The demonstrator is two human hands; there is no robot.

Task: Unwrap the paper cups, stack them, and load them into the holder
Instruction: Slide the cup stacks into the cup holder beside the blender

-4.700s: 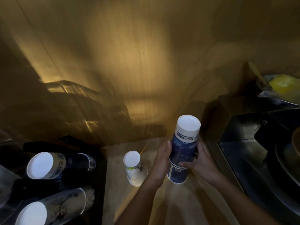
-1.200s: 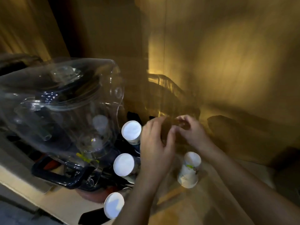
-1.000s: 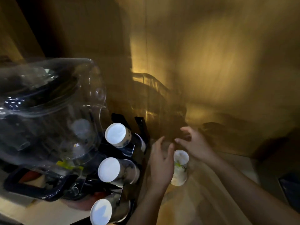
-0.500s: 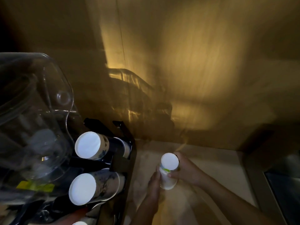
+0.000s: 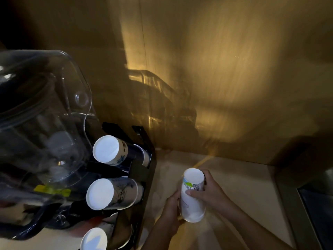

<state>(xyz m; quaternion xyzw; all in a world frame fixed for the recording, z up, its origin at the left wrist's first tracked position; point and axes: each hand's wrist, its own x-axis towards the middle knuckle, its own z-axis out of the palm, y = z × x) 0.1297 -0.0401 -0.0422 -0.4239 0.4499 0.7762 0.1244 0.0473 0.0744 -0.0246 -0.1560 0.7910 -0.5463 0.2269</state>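
A white paper cup stack (image 5: pixel 192 195) with a green and blue print near its top is held upside down, bottom facing me, low in the middle of the view. My right hand (image 5: pixel 209 192) wraps its upper right side, thumb across the front. My left hand (image 5: pixel 172 212) grips its lower left side. The black cup holder (image 5: pixel 144 170) stands at the left with stacks lying in its slots: an upper stack (image 5: pixel 110 150), a middle stack (image 5: pixel 108 193) and a lower stack (image 5: pixel 94 239), white bottoms toward me.
A large clear plastic water jug (image 5: pixel 41 114) fills the left side above the holder. The beige countertop (image 5: pixel 243 186) runs to a wooden wall behind. A dark metal edge (image 5: pixel 317 204) lies at the right.
The earlier blue cup stack has left my hands. They came away from the holder and closed on the white cup stack on the counter, lifting it toward me.
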